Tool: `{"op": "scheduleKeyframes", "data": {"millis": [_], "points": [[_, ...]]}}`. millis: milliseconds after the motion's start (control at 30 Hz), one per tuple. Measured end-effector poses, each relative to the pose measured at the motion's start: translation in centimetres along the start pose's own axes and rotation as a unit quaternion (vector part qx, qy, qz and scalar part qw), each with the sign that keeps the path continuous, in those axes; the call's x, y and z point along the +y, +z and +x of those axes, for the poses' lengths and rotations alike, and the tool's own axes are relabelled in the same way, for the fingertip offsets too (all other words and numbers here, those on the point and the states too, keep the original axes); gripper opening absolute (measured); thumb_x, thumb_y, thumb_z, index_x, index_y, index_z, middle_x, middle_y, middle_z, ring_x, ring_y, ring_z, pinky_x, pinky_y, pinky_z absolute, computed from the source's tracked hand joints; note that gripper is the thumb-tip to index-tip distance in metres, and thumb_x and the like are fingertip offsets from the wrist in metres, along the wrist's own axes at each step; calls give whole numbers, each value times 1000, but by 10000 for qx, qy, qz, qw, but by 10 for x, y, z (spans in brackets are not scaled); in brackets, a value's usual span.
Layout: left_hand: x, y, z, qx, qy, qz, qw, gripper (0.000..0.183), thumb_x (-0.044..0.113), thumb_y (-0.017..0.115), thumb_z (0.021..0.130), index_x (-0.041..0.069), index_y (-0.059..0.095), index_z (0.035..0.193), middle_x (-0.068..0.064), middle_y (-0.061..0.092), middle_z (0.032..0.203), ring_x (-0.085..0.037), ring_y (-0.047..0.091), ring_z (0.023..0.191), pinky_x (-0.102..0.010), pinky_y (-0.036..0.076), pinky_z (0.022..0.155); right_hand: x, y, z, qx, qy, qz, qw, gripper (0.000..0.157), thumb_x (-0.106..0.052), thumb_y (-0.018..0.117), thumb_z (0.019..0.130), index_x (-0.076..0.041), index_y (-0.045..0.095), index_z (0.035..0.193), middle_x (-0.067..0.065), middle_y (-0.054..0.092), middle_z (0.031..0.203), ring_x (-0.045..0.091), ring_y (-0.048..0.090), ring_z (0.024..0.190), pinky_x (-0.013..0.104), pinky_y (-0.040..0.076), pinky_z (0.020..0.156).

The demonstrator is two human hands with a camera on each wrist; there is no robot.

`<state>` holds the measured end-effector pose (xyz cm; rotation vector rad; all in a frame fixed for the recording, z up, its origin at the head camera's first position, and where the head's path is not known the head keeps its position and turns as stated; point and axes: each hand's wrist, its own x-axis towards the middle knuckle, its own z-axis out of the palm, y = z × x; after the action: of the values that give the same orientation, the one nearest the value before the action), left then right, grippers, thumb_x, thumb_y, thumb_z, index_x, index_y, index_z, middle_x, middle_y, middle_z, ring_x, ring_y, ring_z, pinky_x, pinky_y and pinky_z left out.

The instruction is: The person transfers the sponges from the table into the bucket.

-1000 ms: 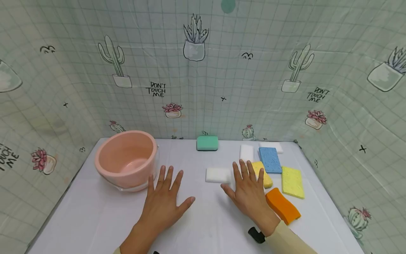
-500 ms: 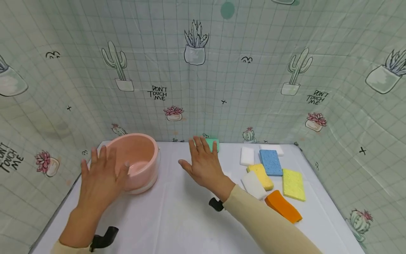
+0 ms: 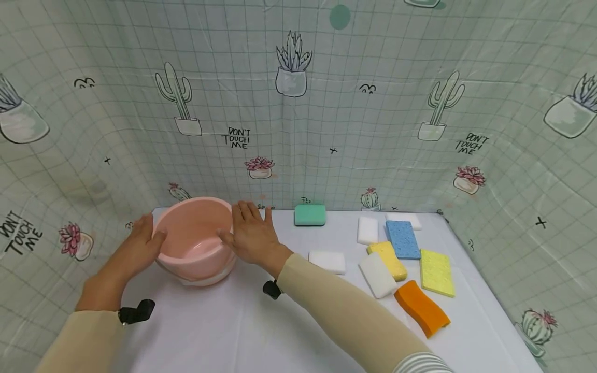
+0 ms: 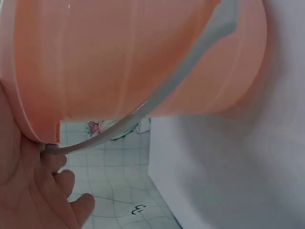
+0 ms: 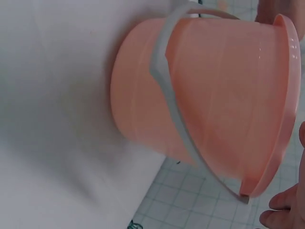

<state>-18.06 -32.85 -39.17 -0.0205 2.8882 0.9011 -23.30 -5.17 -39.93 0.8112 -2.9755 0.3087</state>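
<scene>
A pink bucket (image 3: 196, 267) with a pale handle (image 4: 176, 78) stands upright at the left of the white table. My left hand (image 3: 136, 251) is at the bucket's left rim, its thumb over the edge; in the left wrist view the palm meets the rim beside the handle joint, fingers loosely bent outside. At the right rim is my right hand (image 3: 254, 233), fingers extended and thumb over the opening. The right wrist view shows the right fingers (image 5: 281, 207) close to the rim (image 5: 286, 109), with a small gap. The handle hangs down along the bucket's front.
A green sponge (image 3: 310, 215) lies at the back. Right of the bucket lie several white sponges (image 3: 327, 262), a yellow sponge (image 3: 389, 259), a blue one (image 3: 403, 240), a light yellow one (image 3: 436, 273) and an orange one (image 3: 422, 309). Patterned cloth (image 3: 298, 119) surrounds the table.
Both hands have moved left from the middle of the table to the two sides of the bucket. The bucket and sponges have stayed in place.
</scene>
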Motion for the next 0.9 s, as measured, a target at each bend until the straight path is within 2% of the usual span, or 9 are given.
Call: {"op": "scheduleKeyframes", "data": {"millis": [100, 200, 367, 500, 733, 900], "points": [[-2, 4, 0, -145, 32, -218, 9997, 82, 49, 24, 113, -2, -16, 164, -27, -20, 171, -52, -15, 158, -81, 4, 120, -4, 0, 1, -115, -56, 159, 9998, 81, -63, 29, 110, -9, 22, 168, 7, 24, 175, 25, 19, 164, 65, 21, 129], [1, 7, 0, -174, 167, -154, 9996, 80, 49, 26, 113, 3, -15, 166, -26, -17, 173, -53, -8, 159, -81, 9, 120, -2, 0, -1, -250, -25, 322, 9992, 81, -64, 28, 110, -9, 21, 169, 6, 25, 175, 24, 20, 164, 62, 21, 130], [15, 14, -2, -282, 274, 72, 9992, 83, 52, 27, 113, 2, -11, 167, -29, -10, 173, -58, 2, 158, -81, 15, 119, 11, -1, -5, -422, 122, 477, 9979, 82, -65, 27, 110, -9, 20, 169, 6, 24, 176, 25, 21, 163, 58, 20, 131], [30, 24, -7, -339, 367, 188, 9986, 85, 53, 31, 112, 2, -9, 167, -29, -6, 174, -56, 2, 159, -80, 17, 119, 28, -3, -13, -443, 84, 584, 9973, 80, -61, 29, 111, -8, 20, 169, 8, 26, 175, 26, 24, 163, 58, 21, 131], [59, 47, -17, -264, 806, 493, 9952, 84, 51, 35, 113, -3, 1, 168, -27, 6, 175, -49, 6, 162, -72, 18, 125, 66, -10, -48, -159, -286, 881, 9956, 71, -49, 36, 113, -2, 31, 165, 14, 38, 169, 31, 32, 159, 59, 27, 129], [76, 59, -30, -218, 1059, 623, 9922, 83, 52, 36, 112, -5, 10, 167, -28, 15, 174, -48, 12, 161, -69, 20, 126, 84, -18, -77, 86, -591, 1034, 9929, 62, -40, 38, 114, 3, 42, 158, 20, 49, 160, 34, 42, 153, 53, 34, 127]]}}
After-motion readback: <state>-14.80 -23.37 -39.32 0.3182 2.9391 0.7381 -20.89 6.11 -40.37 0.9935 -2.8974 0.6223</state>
